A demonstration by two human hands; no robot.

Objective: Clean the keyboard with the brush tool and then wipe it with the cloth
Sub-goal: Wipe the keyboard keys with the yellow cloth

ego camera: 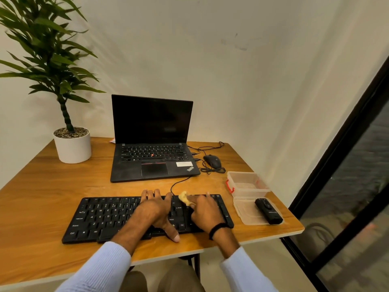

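Keyboard (134, 216) before laptop (153, 144); plant pot (72, 147) left; container (247, 182) right.

Office desk corner: laptop (152, 142), mouse (212, 161), external keyboard (105, 218), potted plant (69, 131).

We see a bench (42, 186) of warm wood, its grain showing under a smooth, faintly shiny finish. The keyboard (105, 218) is matt black plastic, and the yellow cloth (184, 198) on it looks soft and crumpled. The laptop (126, 171) casing is matt black and dusty-looking. The mouse (212, 161) has a slight gloss. The pot (73, 148) is smooth white, with rough pebbles (70, 132) inside. The box (246, 182) is cloudy clear plastic. Our sleeves (101, 268) are ribbed knit.
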